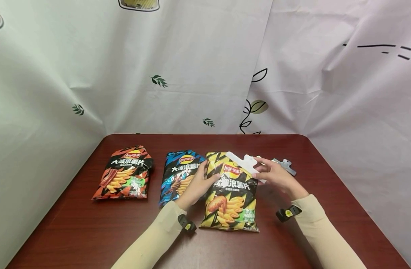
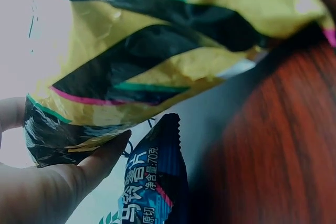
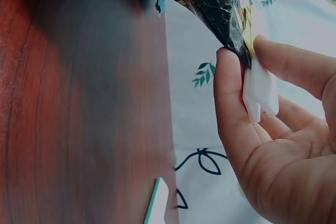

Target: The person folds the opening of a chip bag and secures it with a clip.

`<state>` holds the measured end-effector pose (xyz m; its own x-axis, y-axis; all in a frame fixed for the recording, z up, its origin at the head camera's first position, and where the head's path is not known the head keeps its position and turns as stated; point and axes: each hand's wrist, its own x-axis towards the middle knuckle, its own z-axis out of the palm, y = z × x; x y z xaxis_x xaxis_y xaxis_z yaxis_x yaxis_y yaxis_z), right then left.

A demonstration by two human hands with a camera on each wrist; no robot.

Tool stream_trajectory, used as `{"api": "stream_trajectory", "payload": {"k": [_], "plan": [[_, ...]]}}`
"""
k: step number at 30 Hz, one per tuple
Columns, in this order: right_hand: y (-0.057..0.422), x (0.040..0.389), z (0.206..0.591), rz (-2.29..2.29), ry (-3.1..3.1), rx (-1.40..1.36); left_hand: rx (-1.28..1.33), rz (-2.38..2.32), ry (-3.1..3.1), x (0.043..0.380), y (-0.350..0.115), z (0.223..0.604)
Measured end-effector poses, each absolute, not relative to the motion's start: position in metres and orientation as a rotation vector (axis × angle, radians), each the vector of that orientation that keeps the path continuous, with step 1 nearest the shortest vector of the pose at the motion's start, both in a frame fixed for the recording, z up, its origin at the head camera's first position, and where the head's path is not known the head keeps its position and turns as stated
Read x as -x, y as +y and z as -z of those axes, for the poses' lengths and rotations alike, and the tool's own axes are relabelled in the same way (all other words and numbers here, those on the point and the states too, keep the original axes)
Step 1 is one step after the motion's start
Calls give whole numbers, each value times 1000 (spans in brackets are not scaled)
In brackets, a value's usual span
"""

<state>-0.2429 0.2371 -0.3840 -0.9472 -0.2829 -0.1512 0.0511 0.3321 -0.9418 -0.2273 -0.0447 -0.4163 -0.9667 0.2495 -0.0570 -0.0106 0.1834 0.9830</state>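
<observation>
A yellow and black bag of potato chips (image 1: pixel 229 203) stands tilted toward me over the table's middle. My left hand (image 1: pixel 200 183) grips its left edge, thumb across the front; in the left wrist view the thumb (image 2: pixel 107 153) presses the bag's dark crinkled side. A white bag clip (image 1: pixel 240 161) lies slantwise across the bag's upper right corner. My right hand (image 1: pixel 274 175) pinches this clip between thumb and fingers. In the right wrist view the clip (image 3: pixel 260 93) sits at the tip of the folded black corner, the thumb on one side and fingers on the other.
A blue chip bag (image 1: pixel 173 173) lies just left, partly behind my left forearm. Farther left lies a red chip bag (image 1: pixel 124 179). A grey clip (image 1: pixel 287 164) rests on the table (image 1: pixel 326 209) behind my right hand. White cloth (image 1: pixel 205 56) hangs around the table.
</observation>
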Motion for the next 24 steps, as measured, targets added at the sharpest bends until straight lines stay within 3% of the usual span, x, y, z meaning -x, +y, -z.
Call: {"api": "stream_trajectory", "payload": {"k": [24], "plan": [[248, 254, 381, 1654, 2433, 128, -238, -1797, 2151, 242, -39, 409]]}}
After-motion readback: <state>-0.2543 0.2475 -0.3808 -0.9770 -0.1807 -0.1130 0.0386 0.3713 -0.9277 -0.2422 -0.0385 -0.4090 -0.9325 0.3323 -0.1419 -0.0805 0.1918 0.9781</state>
